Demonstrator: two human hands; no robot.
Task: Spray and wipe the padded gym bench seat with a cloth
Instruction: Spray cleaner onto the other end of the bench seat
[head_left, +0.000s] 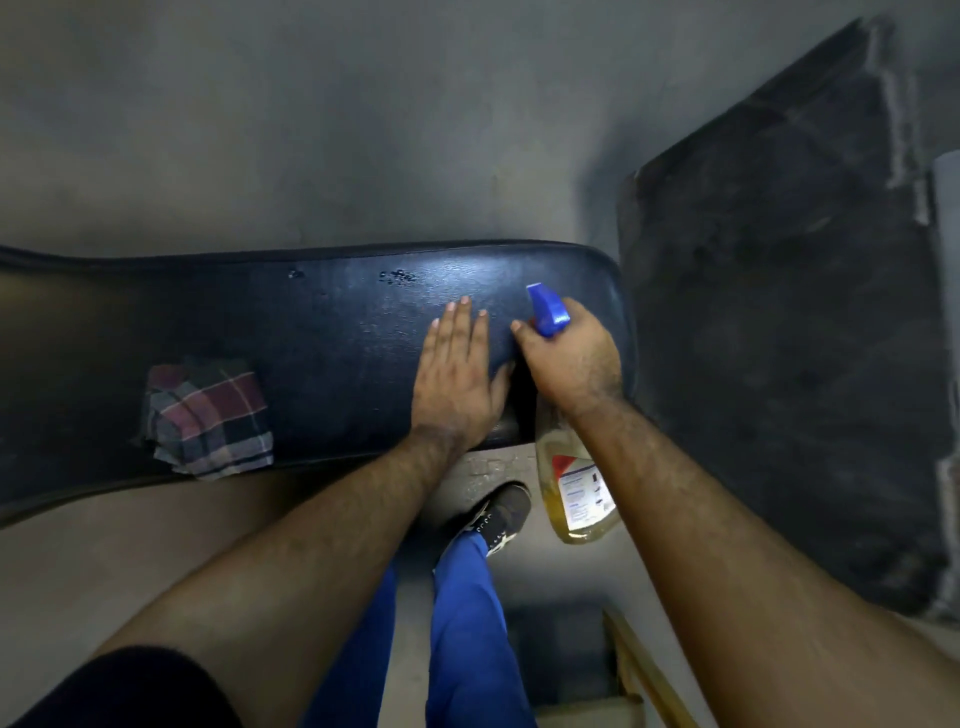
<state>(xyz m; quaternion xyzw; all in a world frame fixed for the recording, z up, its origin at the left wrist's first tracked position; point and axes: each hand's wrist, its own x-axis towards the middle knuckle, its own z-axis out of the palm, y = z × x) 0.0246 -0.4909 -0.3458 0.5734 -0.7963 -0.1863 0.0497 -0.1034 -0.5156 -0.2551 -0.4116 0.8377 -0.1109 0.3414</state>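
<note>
Bench seat (322, 332): dark blue padded surface, running left to right across the view; its rounded right end lies beside a dark floor mat (779, 338).
Left hand (457, 374): palm down, flat on the seat near its right end; fingers extended and close together, thumb out to the side.
Right hand (576, 358): wrapped around the neck of the spray bottle (576, 478) at the seat's right end, fingers curled on it.
Spray bottle: blue trigger head points away from the person over the seat; clear body with yellowish liquid and a label hangs past the near edge.
Cloth (208, 415): folded plaid, lying on the seat by its near edge, well left of both hands.
Seat surface: small droplets near the far edge.
Below the near edge: blue trousers (467, 623) and a dark shoe (501, 514) on the concrete floor.
</note>
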